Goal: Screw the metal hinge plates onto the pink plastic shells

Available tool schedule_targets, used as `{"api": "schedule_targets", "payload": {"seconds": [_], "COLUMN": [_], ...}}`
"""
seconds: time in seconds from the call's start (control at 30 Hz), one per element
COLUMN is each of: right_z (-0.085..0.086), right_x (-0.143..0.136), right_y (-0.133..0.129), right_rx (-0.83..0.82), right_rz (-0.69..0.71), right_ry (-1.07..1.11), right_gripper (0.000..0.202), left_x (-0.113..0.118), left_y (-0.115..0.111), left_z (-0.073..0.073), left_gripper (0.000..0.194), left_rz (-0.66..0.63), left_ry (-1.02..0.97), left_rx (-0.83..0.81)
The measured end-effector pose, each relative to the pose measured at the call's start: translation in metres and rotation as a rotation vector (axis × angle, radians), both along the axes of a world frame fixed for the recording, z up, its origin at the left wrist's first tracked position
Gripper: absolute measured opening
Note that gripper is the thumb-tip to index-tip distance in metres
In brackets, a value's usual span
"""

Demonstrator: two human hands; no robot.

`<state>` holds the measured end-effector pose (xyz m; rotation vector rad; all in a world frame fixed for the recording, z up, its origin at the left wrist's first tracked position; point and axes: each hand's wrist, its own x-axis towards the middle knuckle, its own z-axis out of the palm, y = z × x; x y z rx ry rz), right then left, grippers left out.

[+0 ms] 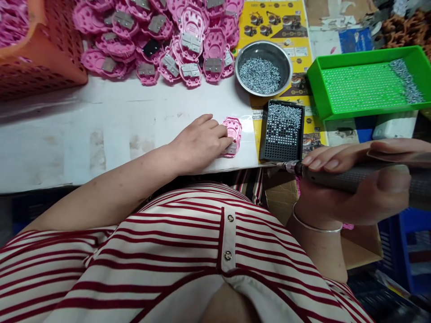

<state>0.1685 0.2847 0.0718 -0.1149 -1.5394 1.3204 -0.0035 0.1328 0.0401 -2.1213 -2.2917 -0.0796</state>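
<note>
My left hand [202, 141] rests on the white tabletop, its fingers closed on the left edge of a pink plastic shell [234, 130]. A grey metal plate [231, 148] sits in the shell's near end, partly covered by my fingers. Off the table's front edge, my right hand [357, 184] is wrapped around a dark electric screwdriver [363, 177]. Its bit [284, 166] points left, close to the near edge of a black perforated screw tray [283, 130]. Small silvery screws lie heaped at that tray's far end, with others seated in its holes.
Many similar pink shells [191, 31] are piled at the back. An orange basket [60, 54] stands at back left. A steel bowl [263, 67] full of screws sits behind the black tray. To the right is a green tray [363, 89] with screws; below it, a cardboard box [360, 251].
</note>
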Motion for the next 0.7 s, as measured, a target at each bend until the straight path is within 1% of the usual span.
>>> {"api": "schedule_targets", "payload": {"seconds": [0.13,0.2,0.33,0.43,0.5,0.57,0.7], "right_z": [0.002,0.004,0.005,0.003,0.002,0.001,0.001], "right_x": [-0.001,-0.002,-0.002,-0.001,0.000,-0.001,-0.005], "right_y": [-0.003,-0.004,-0.004,-0.003,-0.002,-0.002,-0.003], "right_rx": [0.019,0.021,0.044,0.041,0.018,-0.026,-0.123], "right_rz": [-0.017,-0.023,0.009,-0.008,-0.038,-0.064,-0.040], "right_ry": [-0.019,-0.024,-0.030,-0.022,-0.013,-0.003,0.044], "right_gripper": [0.018,0.016,0.014,0.012,0.013,0.011,0.016], "left_x": [-0.004,-0.003,0.004,0.009,0.010,0.010,0.009], "left_y": [-0.003,-0.003,0.000,0.000,0.000,-0.001,0.000], "left_z": [-0.003,-0.004,-0.006,-0.008,-0.008,-0.009,-0.007], "left_gripper": [0.031,0.030,0.029,0.031,0.031,0.032,0.027], "left_rz": [-0.040,-0.031,0.041,0.105,0.124,0.116,0.099], "left_ry": [-0.030,-0.031,-0.035,-0.087,-0.124,-0.145,-0.153], "left_rx": [0.017,0.025,0.040,0.086,0.128,0.152,0.151]}}
